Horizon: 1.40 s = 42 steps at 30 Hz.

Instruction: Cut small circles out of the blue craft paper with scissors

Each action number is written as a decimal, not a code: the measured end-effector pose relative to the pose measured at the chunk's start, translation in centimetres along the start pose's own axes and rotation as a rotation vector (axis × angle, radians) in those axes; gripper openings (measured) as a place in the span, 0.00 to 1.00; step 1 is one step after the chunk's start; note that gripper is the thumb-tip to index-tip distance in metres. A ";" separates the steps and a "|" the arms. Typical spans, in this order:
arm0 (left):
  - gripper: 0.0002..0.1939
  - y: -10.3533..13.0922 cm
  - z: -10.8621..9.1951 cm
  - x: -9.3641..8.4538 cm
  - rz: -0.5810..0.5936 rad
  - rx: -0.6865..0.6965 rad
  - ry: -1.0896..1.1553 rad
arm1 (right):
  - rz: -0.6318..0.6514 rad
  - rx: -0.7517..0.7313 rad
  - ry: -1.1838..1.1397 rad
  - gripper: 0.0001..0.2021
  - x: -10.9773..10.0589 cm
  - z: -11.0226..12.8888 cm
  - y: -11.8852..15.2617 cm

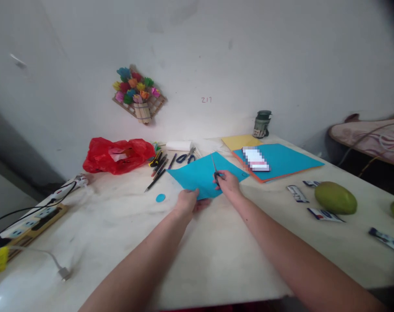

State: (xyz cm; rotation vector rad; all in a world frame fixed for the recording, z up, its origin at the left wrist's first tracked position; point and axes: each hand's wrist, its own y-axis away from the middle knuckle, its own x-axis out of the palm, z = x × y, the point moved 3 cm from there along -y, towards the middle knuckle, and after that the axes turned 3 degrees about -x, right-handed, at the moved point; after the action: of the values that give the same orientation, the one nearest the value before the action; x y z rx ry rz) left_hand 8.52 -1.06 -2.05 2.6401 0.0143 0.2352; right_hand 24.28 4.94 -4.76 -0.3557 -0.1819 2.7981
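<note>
1. The left hand [187, 200] pinches the near edge of a blue paper sheet [203, 173], fingers closed on it, keeping it raised a little off the counter [197, 251].
2. The right hand [228, 182] is closed around the handles of a pair of scissors [215, 170]; the blades point away from the person and lie over the sheet (whether they are parted is too small to tell).
3. The step in hand looks like cutting into the sheet, early on: most of it appears whole.
4. A small blue paper disc [161, 198] lies on the counter just left of the left hand.
5. As I judge it, the next move calls for a taut sheet from the left hand and the right hand steering the blades along the line.
6. Beyond the hands lie pens [159, 169] and a second pair of scissors [185, 157]; a stack of coloured paper [281, 162] sits to the right.
</note>
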 end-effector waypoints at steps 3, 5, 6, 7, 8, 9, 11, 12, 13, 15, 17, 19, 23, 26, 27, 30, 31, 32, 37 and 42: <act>0.08 -0.6 -0.7 0.3 0.051 0.245 0.027 | -0.091 0.008 -0.227 0.20 -0.6 0.6 0.1; 0.10 -0.9 -1.4 0.2 0.082 0.401 0.065 | -0.128 -0.032 -0.322 0.22 -0.8 1.2 0.3; 0.12 -1.1 -1.6 0.1 0.094 0.451 0.094 | -0.129 -0.057 -0.353 0.23 -0.9 1.6 0.5; 0.12 -1.4 -1.8 -0.1 0.104 0.477 0.131 | -0.122 -0.081 -0.376 0.24 -0.9 2.0 0.7; 0.13 -1.8 -2.0 -0.2 0.110 0.481 0.173 | -0.114 -0.096 -0.394 0.24 -0.8 2.3 0.9; 0.13 -2.3 -2.1 -0.4 0.106 0.477 0.222 | -0.104 -0.107 -0.406 0.25 -0.7 2.6 1.1; 0.10 -3.2 -2.3 -0.6 0.105 0.444 0.328 | -0.079 -0.134 -0.416 0.24 -0.6 3.1 1.6; 0.08 -3.7 -2.3 -0.6 0.104 0.423 0.376 | -0.058 -0.143 -0.411 0.23 -0.5 3.3 1.8; 0.07 -4.2 -2.4 -0.6 0.098 0.409 0.417 | -0.039 -0.148 -0.404 0.22 -0.4 3.5 2.0; 0.06 -4.8 -2.6 -0.5 0.098 0.403 0.471 | -0.003 -0.146 -0.390 0.20 -0.2 3.6 2.4; 0.06 -5.3 -2.7 -0.3 0.111 0.413 0.496 | 0.023 -0.131 -0.390 0.19 0.0 3.7 2.9; 0.06 -5.6 -2.9 -0.1 0.115 0.431 0.518 | 0.060 -0.076 -0.371 0.18 0.4 3.8 3.7; 0.05 -6.1 -3.4 0.0 0.077 0.456 0.550 | 0.145 0.106 -0.307 0.16 1.7 4.2 5.9; 0.05 -6.5 -3.7 -0.1 0.061 0.484 0.563 | 0.234 0.195 -0.295 0.16 2.6 4.6 7.8; 0.05 -6.6 -3.7 -0.1 0.057 0.494 0.572 | 0.260 0.223 -0.286 0.16 2.9 4.7 8.2; 0.08 -6.9 -3.6 -0.4 0.052 0.505 0.583 | 0.341 0.254 -0.267 0.17 3.4 4.7 8.9; 0.09 -6.8 -3.4 -0.4 0.055 0.504 0.579 | 0.361 0.251 -0.267 0.17 3.5 4.6 8.9; 0.09 -6.7 -3.3 -0.4 0.058 0.499 0.574 | 0.375 0.245 -0.269 0.17 3.5 4.6 8.8; 0.08 -6.0 -2.8 0.1 0.092 0.440 0.582 | 0.405 0.218 -0.285 0.18 3.6 4.7 8.4; 0.06 -5.3 -2.8 0.3 0.085 0.444 0.577 | 0.424 0.167 -0.317 0.19 3.4 5.0 8.2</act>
State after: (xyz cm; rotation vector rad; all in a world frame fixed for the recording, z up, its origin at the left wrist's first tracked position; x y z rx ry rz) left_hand 8.50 4.95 -2.10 2.9017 0.1622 1.1289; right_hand 17.45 -2.15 -2.01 0.1075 0.0685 3.2462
